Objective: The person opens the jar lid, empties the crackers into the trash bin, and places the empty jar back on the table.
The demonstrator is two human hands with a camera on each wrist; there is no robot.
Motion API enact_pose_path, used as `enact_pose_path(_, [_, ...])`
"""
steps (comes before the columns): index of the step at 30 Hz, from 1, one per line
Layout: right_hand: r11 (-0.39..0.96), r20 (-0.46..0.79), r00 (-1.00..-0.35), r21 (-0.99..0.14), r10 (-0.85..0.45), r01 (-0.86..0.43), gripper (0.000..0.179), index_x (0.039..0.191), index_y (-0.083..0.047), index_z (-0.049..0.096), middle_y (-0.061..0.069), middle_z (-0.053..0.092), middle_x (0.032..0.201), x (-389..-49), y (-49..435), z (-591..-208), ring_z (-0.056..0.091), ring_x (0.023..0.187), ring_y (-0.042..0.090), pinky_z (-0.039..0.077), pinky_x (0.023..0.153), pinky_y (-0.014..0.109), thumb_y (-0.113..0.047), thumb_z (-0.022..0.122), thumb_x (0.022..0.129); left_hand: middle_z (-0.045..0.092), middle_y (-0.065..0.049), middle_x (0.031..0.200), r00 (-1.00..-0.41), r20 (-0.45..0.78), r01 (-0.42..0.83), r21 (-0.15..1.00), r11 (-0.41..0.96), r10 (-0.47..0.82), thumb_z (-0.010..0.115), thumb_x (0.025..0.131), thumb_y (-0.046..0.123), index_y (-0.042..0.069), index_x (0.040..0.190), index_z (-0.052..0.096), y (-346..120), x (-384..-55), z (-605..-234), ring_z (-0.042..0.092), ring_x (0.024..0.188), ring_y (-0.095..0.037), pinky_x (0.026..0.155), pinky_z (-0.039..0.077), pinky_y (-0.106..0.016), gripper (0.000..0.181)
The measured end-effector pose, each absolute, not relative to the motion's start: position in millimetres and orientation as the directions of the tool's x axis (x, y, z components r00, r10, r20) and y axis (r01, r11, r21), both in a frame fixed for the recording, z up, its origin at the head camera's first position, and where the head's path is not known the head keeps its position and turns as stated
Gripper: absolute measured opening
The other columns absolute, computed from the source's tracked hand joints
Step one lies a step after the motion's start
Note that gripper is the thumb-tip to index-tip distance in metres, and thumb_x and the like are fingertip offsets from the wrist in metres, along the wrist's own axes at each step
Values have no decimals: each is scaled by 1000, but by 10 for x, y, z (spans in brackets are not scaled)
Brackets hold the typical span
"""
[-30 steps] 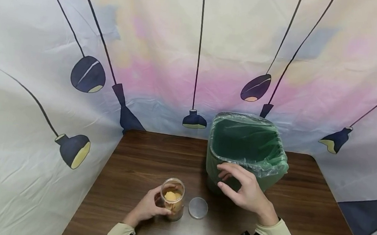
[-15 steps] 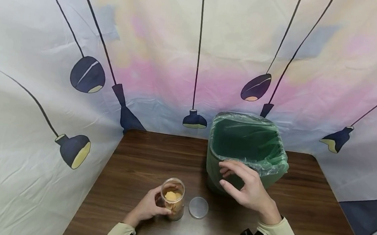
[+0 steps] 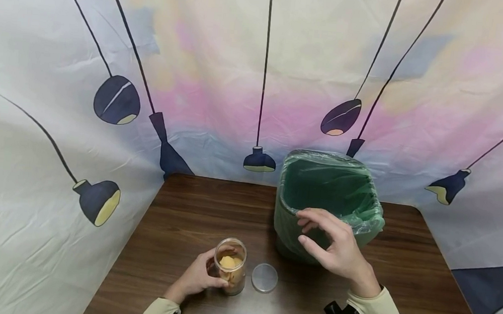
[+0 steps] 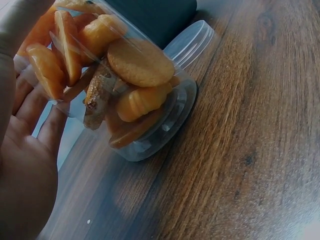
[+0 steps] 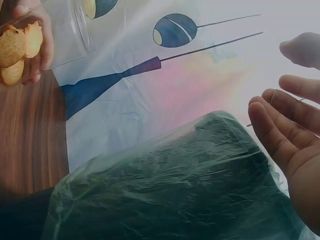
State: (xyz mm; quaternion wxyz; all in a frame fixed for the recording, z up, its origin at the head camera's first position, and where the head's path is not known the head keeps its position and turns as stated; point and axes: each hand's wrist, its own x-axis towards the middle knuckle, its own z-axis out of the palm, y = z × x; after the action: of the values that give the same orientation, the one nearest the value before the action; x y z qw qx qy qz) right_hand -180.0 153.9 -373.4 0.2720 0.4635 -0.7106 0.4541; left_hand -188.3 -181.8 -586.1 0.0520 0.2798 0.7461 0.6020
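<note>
My left hand (image 3: 197,274) grips a clear plastic jar (image 3: 233,288) from its left side; the jar stands upright on the table with its mouth uncovered. Golden-brown cookies (image 4: 140,62) of several shapes, round and ridged, show through its wall in the left wrist view. Just right of the jar, a clear round lid (image 3: 264,278) lies flat on the wood. My right hand (image 3: 338,246) hovers by the near rim of a trash bin (image 3: 290,231) lined with a green bag; its fingers are loosely bent and hold nothing.
The bin stands at the back right of the dark wooden table (image 3: 210,203). Behind the table hangs a cloth backdrop (image 3: 220,103) printed with lamps. Green bag film (image 5: 165,185) spreads over the bin's rim below the right hand.
My right hand has drifted slightly right and up along the bin's near side. The left hand, jar and lid have stayed in place.
</note>
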Motion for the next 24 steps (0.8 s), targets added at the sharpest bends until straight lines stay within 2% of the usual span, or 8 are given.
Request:
enact_pose_path(5, [205,807,-432,-380,-404,-902,40,115,10,62,15,65,103,-1901,1621,-3845,63,89,15,53,76,23,3,73,77,58,-14,133,-831,278,370,923,105,483,86,72,10,10,138,50,-1815,-1888,-5855,55,121,-12,101,42,-20,75])
enact_pose_path(10, [260,806,-455,-379,-379,-888,41,119,4,63,15,66,102,-1976,1720,-3906,62,89,19,50,83,20,-6,74,81,58,-15,133,-827,282,373,922,101,487,85,73,10,9,138,50,-1817,-1887,-5861,55,121,-12,101,42,-21,75])
enact_pose_path(17, [300,808,-474,-383,-350,-874,42,120,3,64,9,67,108,-2003,1779,-3891,61,91,21,48,87,20,-8,75,81,58,-14,133,-833,274,371,921,119,481,86,73,11,10,139,50,-1827,-1895,-5883,55,120,-11,100,43,-21,75])
enact_pose_path(24, [348,800,-500,-389,-332,-853,39,121,2,64,10,67,109,-2004,1817,-3851,62,93,20,47,89,18,-13,72,86,58,-15,133,-832,283,373,922,104,477,85,71,5,7,138,50,-1811,-1873,-5842,55,120,-11,100,42,-20,75])
